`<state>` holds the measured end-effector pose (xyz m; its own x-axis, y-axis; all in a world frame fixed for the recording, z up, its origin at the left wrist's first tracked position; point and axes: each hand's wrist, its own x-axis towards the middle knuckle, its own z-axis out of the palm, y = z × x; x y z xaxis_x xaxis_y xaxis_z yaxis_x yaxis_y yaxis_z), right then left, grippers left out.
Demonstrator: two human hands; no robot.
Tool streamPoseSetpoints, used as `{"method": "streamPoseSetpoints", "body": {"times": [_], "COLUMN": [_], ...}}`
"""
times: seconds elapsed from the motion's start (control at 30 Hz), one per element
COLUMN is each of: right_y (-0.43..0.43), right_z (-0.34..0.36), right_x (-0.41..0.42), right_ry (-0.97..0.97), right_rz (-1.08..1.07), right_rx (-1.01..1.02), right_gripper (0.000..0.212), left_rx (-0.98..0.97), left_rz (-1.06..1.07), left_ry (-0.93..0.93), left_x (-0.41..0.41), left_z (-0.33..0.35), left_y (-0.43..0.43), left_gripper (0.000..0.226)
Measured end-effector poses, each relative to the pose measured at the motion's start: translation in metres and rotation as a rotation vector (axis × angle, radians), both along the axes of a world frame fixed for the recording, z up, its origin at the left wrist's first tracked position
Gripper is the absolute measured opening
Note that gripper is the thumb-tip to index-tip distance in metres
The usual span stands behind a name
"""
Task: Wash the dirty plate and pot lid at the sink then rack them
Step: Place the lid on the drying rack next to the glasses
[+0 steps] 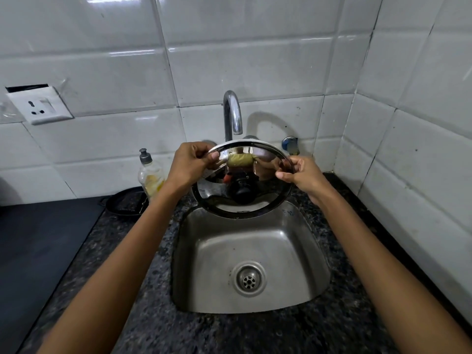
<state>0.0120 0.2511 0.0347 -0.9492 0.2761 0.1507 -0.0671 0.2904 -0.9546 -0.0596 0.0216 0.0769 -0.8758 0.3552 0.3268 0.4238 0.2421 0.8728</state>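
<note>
A glass pot lid (255,203) with a metal rim and a black knob is held tilted over the back of the steel sink (194,261), just under the tap (232,113). My left hand (190,166) grips the rim at its upper left. The right side of the rim is pinched by my right hand (302,175). Through the glass a yellow-green sponge (240,159) shows behind the lid. No water runs from the tap. No plate is in view.
A dish soap bottle (150,175) stands left of the sink beside a dark round tray (125,203). A black mat (38,246) covers the left counter. Tiled walls close the back and right. A wall socket (40,104) sits at the left.
</note>
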Motion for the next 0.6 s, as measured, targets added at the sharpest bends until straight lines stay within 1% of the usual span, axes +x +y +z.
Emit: {"method": "streamPoseSetpoints", "body": {"times": [0.17,0.33,0.43,0.5,0.53,0.6], "right_y": [0.000,0.002,0.002,0.000,-0.003,-0.017], "right_z": [-0.001,-0.010,-0.024,-0.035,-0.039,-0.046], "right_x": [0.002,0.004,0.006,0.006,0.007,0.008], "right_ry": [0.006,-0.021,-0.068,-0.100,-0.110,-0.116], "right_rz": [0.009,0.026,0.043,0.052,0.046,0.003], "right_rx": [-0.019,-0.014,-0.006,0.081,0.185,0.407], "right_gripper": [0.025,0.026,0.027,0.031,0.037,0.058], "left_rx": [-0.008,-0.020,-0.017,-0.015,-0.013,0.015], "left_rz": [0.014,0.050,0.059,0.074,0.089,0.152], "left_ry": [-0.003,-0.047,-0.099,-0.138,-0.158,-0.193], "left_x": [0.003,0.003,0.007,0.012,0.014,0.020], "left_z": [-0.001,-0.014,-0.031,-0.044,-0.050,-0.060], "left_y": [0.000,0.000,0.000,-0.001,-0.003,-0.013], "left_gripper": [0.020,0.016,0.023,0.024,0.024,0.026]}}
